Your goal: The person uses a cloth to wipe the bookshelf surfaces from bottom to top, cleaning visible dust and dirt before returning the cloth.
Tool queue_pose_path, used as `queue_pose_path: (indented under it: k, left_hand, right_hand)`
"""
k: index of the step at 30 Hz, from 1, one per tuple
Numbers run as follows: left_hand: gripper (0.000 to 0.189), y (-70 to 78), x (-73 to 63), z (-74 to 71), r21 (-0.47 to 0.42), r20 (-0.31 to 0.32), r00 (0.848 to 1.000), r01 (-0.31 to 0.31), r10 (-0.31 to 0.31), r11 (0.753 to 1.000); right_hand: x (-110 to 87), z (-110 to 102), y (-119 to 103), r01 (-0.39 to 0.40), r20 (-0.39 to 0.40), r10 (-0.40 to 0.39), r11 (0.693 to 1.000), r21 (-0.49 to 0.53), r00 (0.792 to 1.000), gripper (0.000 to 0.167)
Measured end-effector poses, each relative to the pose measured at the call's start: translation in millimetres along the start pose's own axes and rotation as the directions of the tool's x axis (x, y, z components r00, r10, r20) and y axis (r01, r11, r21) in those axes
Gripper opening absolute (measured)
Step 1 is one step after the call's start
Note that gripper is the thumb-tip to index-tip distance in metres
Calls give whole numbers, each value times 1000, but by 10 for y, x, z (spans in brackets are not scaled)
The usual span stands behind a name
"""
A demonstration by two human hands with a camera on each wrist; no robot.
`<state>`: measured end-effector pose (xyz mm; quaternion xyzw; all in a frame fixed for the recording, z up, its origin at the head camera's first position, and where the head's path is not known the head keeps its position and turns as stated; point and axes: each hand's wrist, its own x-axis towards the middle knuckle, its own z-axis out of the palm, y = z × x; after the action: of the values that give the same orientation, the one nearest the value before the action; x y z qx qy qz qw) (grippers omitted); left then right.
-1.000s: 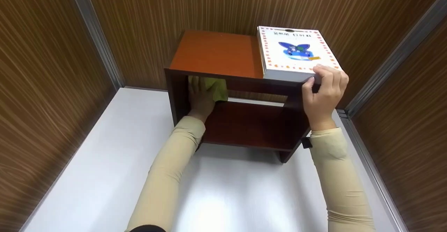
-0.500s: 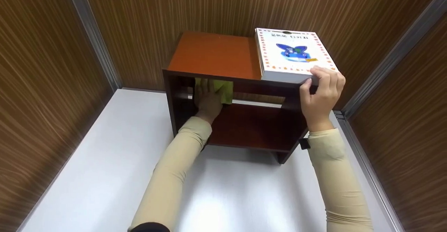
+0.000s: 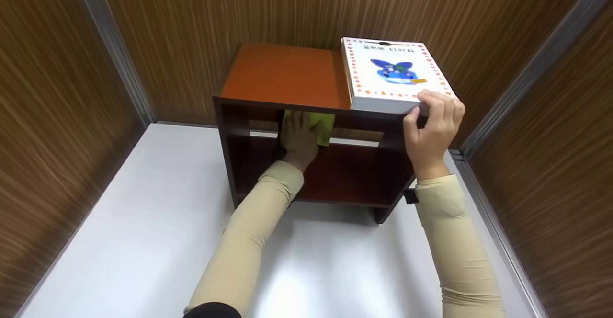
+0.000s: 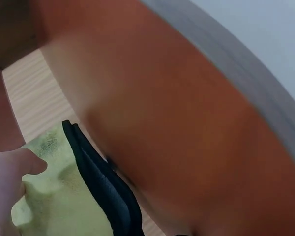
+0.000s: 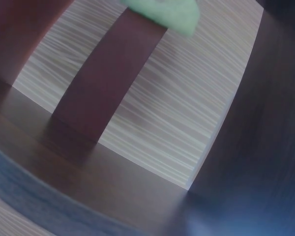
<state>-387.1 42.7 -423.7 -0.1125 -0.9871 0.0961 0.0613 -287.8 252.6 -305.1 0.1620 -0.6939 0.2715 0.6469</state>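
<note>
Inside a dark red-brown shelf unit (image 3: 282, 76), my left hand (image 3: 300, 138) presses a yellow-green cloth (image 3: 324, 129) against the rear rail, fingers straight and pointing up. The left wrist view shows the thumb (image 4: 32, 162) lying over the cloth (image 4: 59, 196), whose dark edging (image 4: 105, 184) hangs free. A thick white picture book (image 3: 397, 59) with a butterfly drawing lies on the unit's top at the right. My right hand (image 3: 433, 126) grips its front right corner, fingertips curled on the cover and thumb at the shelf's front edge.
The unit stands on a white table (image 3: 182, 188), close to the wood-grain back panel (image 3: 297, 6). Matching panels with metal corner strips close in both sides. Beneath the top, the rear rail (image 5: 108, 78) crosses the right wrist view.
My left hand has slid the cloth rightward along the rear rail, away from the left side wall. My right hand stays on the book's corner, while the whole scene shifts slightly left.
</note>
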Motion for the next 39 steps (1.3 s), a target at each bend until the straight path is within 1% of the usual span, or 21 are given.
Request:
queue_pose_path:
  k: [2, 4, 10, 14, 21, 25, 31, 34, 37, 39]
  left_hand:
    - [57, 68, 31, -13, 20, 15, 1000, -3, 3, 1000]
    - [58, 138, 49, -31, 28, 16, 1000, -5, 4, 1000]
    - [58, 353, 75, -82, 37, -21, 999, -24, 25, 999]
    - [60, 473, 85, -125, 57, -28, 999, -45, 47, 997]
    - [62, 662, 140, -127, 77, -55, 995, -81, 85, 994]
    - [62, 772, 181, -162, 98, -12, 995, -93, 94, 991]
    - [59, 943, 224, -307, 69, 53, 990, -134, 131, 989]
    - [58, 1028, 240, -349, 63, 54, 987, -156, 152, 986]
    - [57, 1091, 246, -372, 60, 41, 986, -163, 161, 985]
    - [58, 1120, 247, -390, 78, 44, 987, -161, 158, 984]
  right_hand:
    - [-7, 2, 17, 6, 6, -6, 1000, 0, 1000, 21]
    - [-13, 1, 29, 4, 12, -4, 1000, -2, 1000, 21]
    - [-5, -13, 36, 1, 15, -1, 1000, -6, 1000, 21]
    - [4, -13, 29, 2, 13, -2, 1000, -6, 1000, 21]
    - [11, -18, 28, 10, 14, -10, 1000, -9, 1000, 21]
    - [4, -20, 29, 16, 22, -15, 1000, -9, 1000, 21]
    - [-3, -16, 38, 23, 29, -23, 1000, -6, 999, 21]
    - [-8, -20, 45, 23, 24, -23, 1000, -4, 999, 20]
    - [-4, -26, 46, 21, 19, -21, 1000, -4, 1000, 20]
    - [7, -31, 44, 23, 18, -23, 1000, -6, 1000, 20]
